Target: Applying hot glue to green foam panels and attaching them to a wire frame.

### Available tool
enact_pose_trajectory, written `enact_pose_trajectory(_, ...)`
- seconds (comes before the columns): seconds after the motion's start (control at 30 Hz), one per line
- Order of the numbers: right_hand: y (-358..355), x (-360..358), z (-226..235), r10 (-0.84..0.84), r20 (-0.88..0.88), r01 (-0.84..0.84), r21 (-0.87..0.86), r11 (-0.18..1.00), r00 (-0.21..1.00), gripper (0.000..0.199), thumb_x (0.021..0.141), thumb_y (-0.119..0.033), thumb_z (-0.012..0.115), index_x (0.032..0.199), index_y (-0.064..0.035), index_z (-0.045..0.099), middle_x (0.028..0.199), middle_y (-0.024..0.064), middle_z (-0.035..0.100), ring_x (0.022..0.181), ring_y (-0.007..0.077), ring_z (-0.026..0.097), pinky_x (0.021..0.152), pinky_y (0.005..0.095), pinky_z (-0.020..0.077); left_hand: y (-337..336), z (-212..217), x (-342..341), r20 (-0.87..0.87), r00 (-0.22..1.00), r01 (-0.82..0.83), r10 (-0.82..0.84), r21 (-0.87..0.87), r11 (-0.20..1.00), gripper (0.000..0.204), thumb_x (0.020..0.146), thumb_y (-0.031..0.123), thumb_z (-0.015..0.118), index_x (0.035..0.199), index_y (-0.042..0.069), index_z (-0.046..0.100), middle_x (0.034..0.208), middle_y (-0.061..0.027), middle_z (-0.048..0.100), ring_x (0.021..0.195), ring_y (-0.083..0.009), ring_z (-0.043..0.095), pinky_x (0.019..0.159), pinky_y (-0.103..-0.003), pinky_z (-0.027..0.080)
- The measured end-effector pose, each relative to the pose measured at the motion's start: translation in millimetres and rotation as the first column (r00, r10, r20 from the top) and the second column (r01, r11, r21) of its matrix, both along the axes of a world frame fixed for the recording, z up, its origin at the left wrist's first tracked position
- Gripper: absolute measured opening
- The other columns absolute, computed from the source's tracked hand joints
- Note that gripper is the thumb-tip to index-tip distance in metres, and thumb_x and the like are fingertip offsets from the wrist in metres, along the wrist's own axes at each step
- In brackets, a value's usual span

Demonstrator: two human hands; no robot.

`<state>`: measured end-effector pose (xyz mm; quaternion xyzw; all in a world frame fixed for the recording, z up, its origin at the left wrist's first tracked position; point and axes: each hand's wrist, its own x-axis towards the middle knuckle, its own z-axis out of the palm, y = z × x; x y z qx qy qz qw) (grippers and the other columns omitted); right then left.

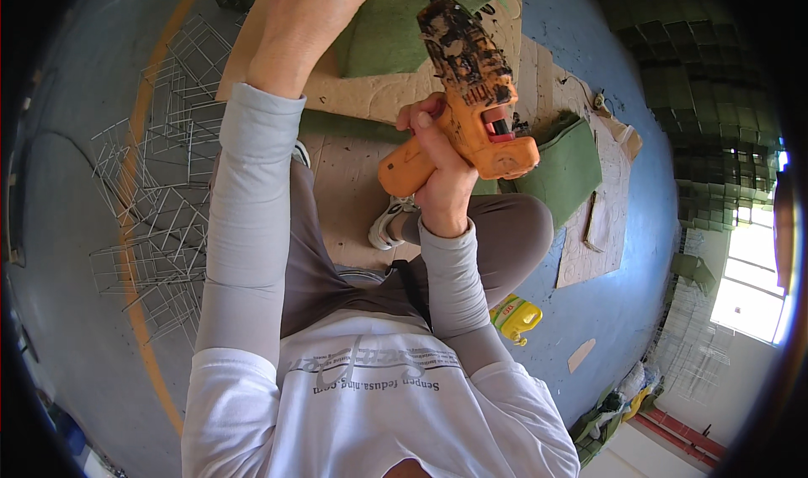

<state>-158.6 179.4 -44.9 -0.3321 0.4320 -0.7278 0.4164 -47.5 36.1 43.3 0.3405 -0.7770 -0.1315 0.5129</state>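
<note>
An orange glue gun (497,158), its front half crusted with black residue, is gripped by its handle in my right hand (444,162). The fingers wrap round the handle, and the nozzle points up and away from me. By the nozzle lies a green sheet-like piece (383,40), with a black line along its far edge. My left arm reaches forward over the cardboard (358,91). Only the wrist and back of my left hand (324,11) show, left of the green piece; its fingers are cut off by the upper edge.
Thin wire frames (160,200) lie heaped on the blue floor to the left. More green pieces (568,167) rest on cardboard at right, near a yellow jug (520,318). Green blocks (699,99) are stacked along the far right. My bent legs flank the work area.
</note>
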Motion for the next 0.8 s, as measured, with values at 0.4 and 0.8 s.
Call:
enact_pose_trajectory(0.4, -3, 7, -2, 0.08, 0.003, -0.08, 0.029, 0.996, 0.997, 0.02, 0.077, 0.002, 0.058, 0.096, 0.0007, 0.05, 0.082, 0.0068, 0.052, 0.076, 0.0197, 0.054, 0.073, 0.0318, 0.0416, -3, -1, -1, -0.052, 0.999, 0.019, -0.015, 0.08, 0.997, 0.012, 0.075, 0.007, 0.067, 0.077, -0.004, 0.065, 0.068, -0.0113, 0.06, 0.058, -0.0201, 0.056, 0.055, -0.03, 0.042)
enact_pose_trajectory(0.8, -1, 8, -1, 0.167, 0.029, -0.169, 0.064, 0.984, 0.985, 0.017, 0.08, -0.003, 0.064, 0.094, -0.0033, 0.053, 0.082, 0.0003, 0.055, 0.075, 0.0085, 0.053, 0.068, 0.0226, 0.0435, 1, 10, -9, -0.011, 1.0, 0.023, -0.022, 0.14, 0.99, 0.011, 0.075, 0.007, 0.068, 0.076, -0.003, 0.065, 0.069, -0.01, 0.061, 0.059, -0.0174, 0.055, 0.055, -0.029, 0.041)
